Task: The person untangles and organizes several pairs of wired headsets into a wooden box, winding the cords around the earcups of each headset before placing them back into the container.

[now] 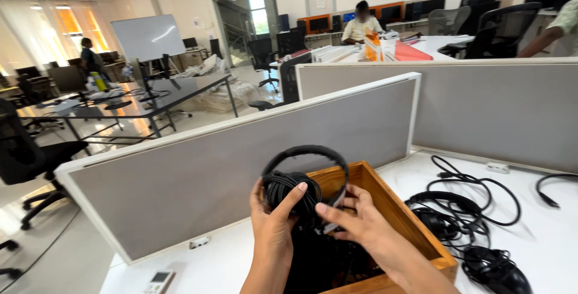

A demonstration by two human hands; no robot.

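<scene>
Black headphones (pixel 304 179) with their cord wound into a bundle are held up in the head view, above the open wooden box (pixel 385 209) that stands on the white surface (pixel 229 258). The left hand (pixel 274 222) is wrapped around the coiled cord and one ear cup, fingers closed on it with the thumb laid over the front. The right hand (pixel 355 218) is pressed against the other side of the headset, fingertips closed on the lower end of the headband. More dark gear can be made out inside the box beneath the hands, though it is too shadowed to be told apart. To the right of the box, a tangle of further headphones and cables (pixel 463 222) is spread on the surface, well apart from the held set. A grey partition (pixel 241 161) rises just behind the box, and a small white remote (pixel 158 281) lies near the front edge. For a tidy hold, the coil is best kept pinned under the thumb so that no loop slips loose, and the headband is best supported at both ends rather than twisted.
</scene>
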